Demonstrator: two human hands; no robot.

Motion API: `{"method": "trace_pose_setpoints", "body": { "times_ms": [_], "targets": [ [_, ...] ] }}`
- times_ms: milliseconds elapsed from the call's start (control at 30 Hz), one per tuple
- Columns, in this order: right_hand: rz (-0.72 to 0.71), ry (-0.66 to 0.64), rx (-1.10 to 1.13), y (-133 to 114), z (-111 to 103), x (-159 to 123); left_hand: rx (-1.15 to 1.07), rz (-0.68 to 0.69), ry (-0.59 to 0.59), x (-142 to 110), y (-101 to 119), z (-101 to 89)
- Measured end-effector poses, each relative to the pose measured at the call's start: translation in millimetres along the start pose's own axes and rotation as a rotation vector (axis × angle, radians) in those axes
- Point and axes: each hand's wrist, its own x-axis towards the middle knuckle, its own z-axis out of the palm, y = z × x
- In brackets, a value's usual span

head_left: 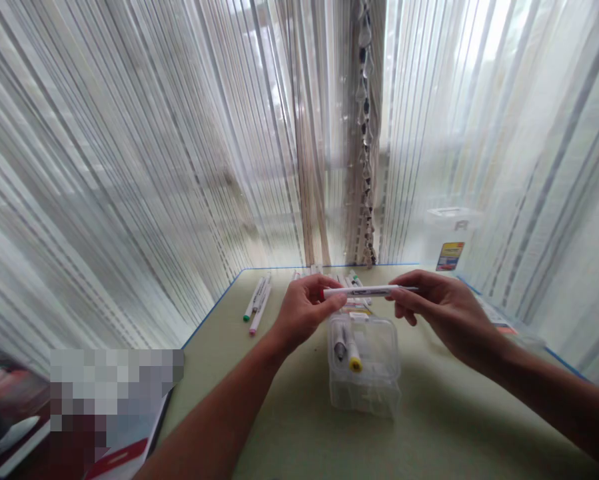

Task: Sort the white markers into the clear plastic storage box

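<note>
1. In the head view, a slim white marker (362,292) is held nearly level between two bare hands, above the far side of a clear plastic box (365,397). Its barrel has dark printing along it, the left end is red, and the right end narrows to a thin greyish point by the fingers.
2. The left hand (306,308) has its thumb and fingers closed around the red end. The right hand (436,303) pinches the marker near its other end, thumb in front, the lower fingers curled.
3. Nearer the person, that box sits on the green table (279,413). A yellow-ended marker (354,357) and a grey-tipped pen (340,345) lie side by side at it; I can't tell whether on the lid or inside.
4. Over to the left lie a green-ended marker (252,303) and a pink-ended marker (260,310), and more markers (354,277) are bunched behind the hands, partly hidden.
5. At the back right stands a clear container (446,233) with a yellow label. Pale string curtains (179,133) hang behind the table, a beaded strand (365,133) among them.
</note>
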Motion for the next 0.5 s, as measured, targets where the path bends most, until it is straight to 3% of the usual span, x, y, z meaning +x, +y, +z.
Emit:
{"method": "trace_pose_setpoints", "body": {
  "times_ms": [500],
  "targets": [
    [0.011, -0.021, -0.057, 13, -6, 0, 0.012, 0.034, -0.013, 3, -5, -2.4]
  ]
}}
